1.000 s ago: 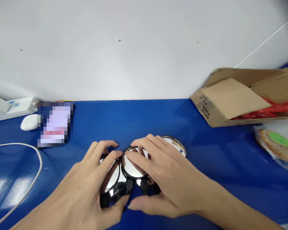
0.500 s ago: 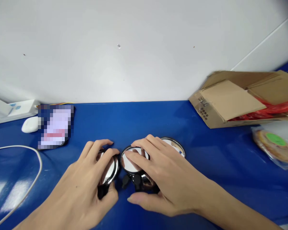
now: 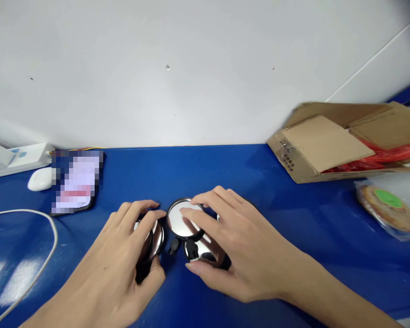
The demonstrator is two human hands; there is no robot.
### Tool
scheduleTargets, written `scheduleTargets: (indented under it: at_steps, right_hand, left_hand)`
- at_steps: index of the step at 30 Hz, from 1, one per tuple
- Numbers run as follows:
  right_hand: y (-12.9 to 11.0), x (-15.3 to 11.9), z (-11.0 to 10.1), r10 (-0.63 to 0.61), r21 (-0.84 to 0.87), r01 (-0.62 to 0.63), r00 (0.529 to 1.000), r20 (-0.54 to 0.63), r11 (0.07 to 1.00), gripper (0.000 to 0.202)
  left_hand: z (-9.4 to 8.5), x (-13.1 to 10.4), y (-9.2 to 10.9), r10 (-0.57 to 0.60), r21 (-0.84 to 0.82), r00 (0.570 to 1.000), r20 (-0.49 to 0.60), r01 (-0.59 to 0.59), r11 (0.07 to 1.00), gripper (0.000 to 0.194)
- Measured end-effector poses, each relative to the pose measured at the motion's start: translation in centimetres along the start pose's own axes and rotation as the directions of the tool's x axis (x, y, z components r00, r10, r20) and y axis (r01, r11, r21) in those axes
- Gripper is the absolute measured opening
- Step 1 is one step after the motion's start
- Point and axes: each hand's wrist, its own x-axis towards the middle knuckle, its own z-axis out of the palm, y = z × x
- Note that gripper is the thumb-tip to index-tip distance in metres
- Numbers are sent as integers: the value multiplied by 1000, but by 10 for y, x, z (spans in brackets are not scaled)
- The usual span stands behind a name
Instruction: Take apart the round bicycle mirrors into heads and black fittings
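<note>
Several small round mirrors with black rims lie on the blue table (image 3: 187, 159). My left hand (image 3: 126, 250) curls around a pair of overlapping mirrors (image 3: 158, 237), fingers over the top and thumb at the near side. Just to the right, my right hand (image 3: 239, 237) spans another group, its fingertips on an upper round mirror (image 3: 182, 221) and its thumb by a lower shiny mirror (image 3: 201, 250). A small black knob-like part (image 3: 174, 246) sits between the hands. Part of a further mirror is hidden behind my right hand.
An open cardboard box (image 3: 328, 141) with red plastic inside stands at the back right, near a wrapped round item with a green label (image 3: 389, 209). At left are a phone (image 3: 78, 182), a white case (image 3: 40, 179), a white power strip (image 3: 30, 155) and a white cable (image 3: 54, 237).
The upper mirror under my right fingertips has shifted slightly up and left, showing more of the lower one. The mirrors in my left hand have tilted and moved a little left.
</note>
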Motion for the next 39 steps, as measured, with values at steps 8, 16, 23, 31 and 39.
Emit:
scheduleTargets:
  at_steps: [8,16,23,31,39]
  right_hand:
    - [15,-2,-31,207,-29,-205,973,105,978,69]
    - [16,-3,-33,302,-21,-304,929,213,952,18]
    - [17,-3,-28,310,-136,-291,939,150,947,16]
    - [18,1,-19,322,-149,-301,934,152,942,15]
    - [19,1,-20,329,-143,-308,930,162,941,10]
  left_hand:
    - [2,-4,1,-83,-119,996,41,88,989,57]
    - [7,-7,-1,-109,-167,991,79,121,978,63]
    - [10,-4,-1,-171,-164,983,71,181,970,53]
    - [6,-4,-7,-157,-197,984,82,170,965,53]
    - [-20,9,-27,-247,-25,958,-142,246,969,48]
